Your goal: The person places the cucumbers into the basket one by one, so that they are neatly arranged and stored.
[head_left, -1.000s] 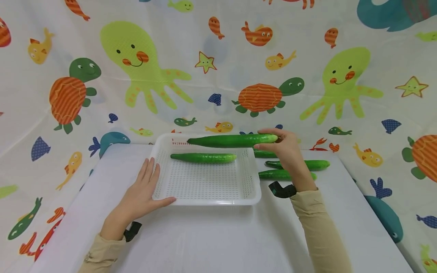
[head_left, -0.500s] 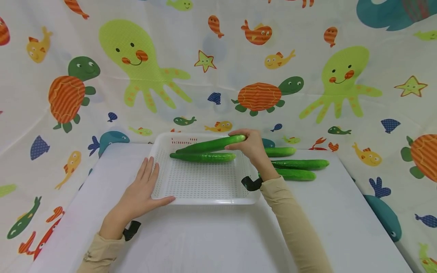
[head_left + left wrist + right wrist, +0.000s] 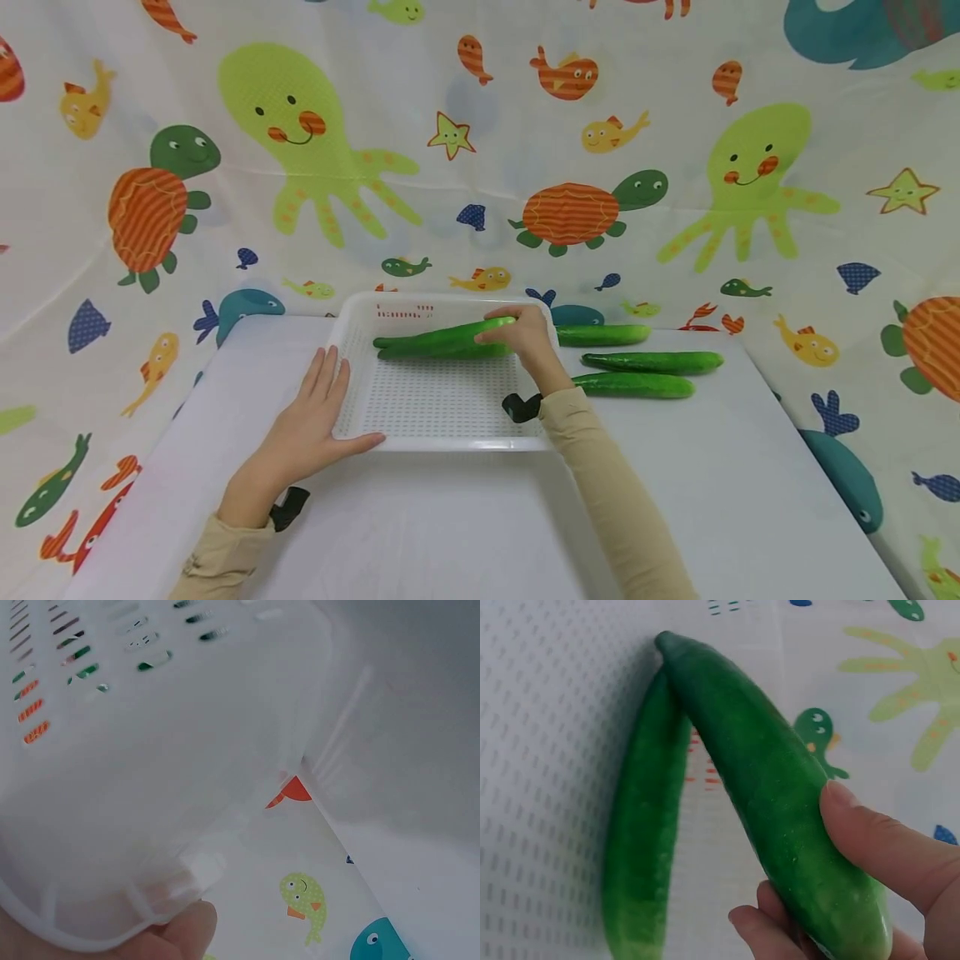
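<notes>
My right hand point(image 3: 521, 342) grips a green cucumber point(image 3: 457, 335) near its paler right end, thumb on one side and fingers on the other. That cucumber slants inside a white perforated plastic basket point(image 3: 450, 444), its dark tip low at the left. Beneath and along it lies a second cucumber point(image 3: 641, 840), clear in the right wrist view, on the basket's bottom; the dark tips meet or nearly meet. At the basket's near left corner rests my left hand point(image 3: 311, 425), fingers extended along the left rim and thumb on the front rim. In the left wrist view only some fingertips point(image 3: 191, 930) show by the rim.
Right of the basket, three more cucumbers lie on the white table point(image 3: 480, 533): a back one point(image 3: 603, 335), a middle one point(image 3: 660, 362) and a front one point(image 3: 637, 385). A sea-animal printed cloth point(image 3: 480, 150) hangs behind and round the sides.
My right hand has carried its cucumber leftward and down into the basket, against the one lying there. The left hand has stayed at the basket's corner.
</notes>
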`<move>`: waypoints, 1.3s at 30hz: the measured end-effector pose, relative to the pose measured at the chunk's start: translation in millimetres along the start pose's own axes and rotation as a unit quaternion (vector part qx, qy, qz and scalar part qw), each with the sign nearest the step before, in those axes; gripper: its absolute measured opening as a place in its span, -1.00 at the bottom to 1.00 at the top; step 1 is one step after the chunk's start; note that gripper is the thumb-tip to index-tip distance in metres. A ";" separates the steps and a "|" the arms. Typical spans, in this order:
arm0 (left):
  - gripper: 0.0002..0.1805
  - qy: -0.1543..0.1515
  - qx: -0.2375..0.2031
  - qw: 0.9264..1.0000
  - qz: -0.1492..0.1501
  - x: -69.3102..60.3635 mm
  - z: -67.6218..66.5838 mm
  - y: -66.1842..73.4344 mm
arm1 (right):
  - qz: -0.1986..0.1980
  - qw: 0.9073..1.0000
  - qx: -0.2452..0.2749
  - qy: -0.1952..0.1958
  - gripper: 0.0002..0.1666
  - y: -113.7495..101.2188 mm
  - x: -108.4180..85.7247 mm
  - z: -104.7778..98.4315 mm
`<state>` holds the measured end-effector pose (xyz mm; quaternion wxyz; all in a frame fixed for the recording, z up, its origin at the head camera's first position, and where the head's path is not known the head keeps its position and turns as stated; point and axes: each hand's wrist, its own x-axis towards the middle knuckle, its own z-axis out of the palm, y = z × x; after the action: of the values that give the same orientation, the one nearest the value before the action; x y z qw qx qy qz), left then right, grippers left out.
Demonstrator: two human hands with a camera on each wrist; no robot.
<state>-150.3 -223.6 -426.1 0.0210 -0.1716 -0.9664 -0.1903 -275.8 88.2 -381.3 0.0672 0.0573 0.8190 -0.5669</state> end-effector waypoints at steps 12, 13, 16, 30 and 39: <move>0.33 -0.003 0.001 1.000 -0.003 1.6 -0.9 0.6 | 0.002 0.994 -0.104 -0.034 -0.51 15.4 6.0 6.5; 0.33 -0.003 0.001 1.000 -0.003 1.6 -0.9 0.4 | 0.002 0.991 -0.130 -0.038 -0.50 16.6 7.2 6.8; 0.33 -0.001 0.001 1.000 -0.002 1.6 -0.7 0.1 | 0.005 0.978 -0.204 -0.046 -0.50 20.8 10.6 8.5; 0.33 0.000 0.002 1.000 -0.001 1.6 0.6 -0.9 | 0.016 0.954 -0.292 -0.071 -0.48 27.9 9.6 10.8; 0.34 -0.002 0.001 1.000 -0.001 2.0 1.3 -0.9 | 0.040 0.950 -0.294 -0.093 -0.51 24.8 8.0 8.4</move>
<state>-152.4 -223.3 -427.5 0.0186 -0.1707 -0.9668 -0.1894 -279.1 89.2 -408.4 0.1793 0.0152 0.9366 -0.3006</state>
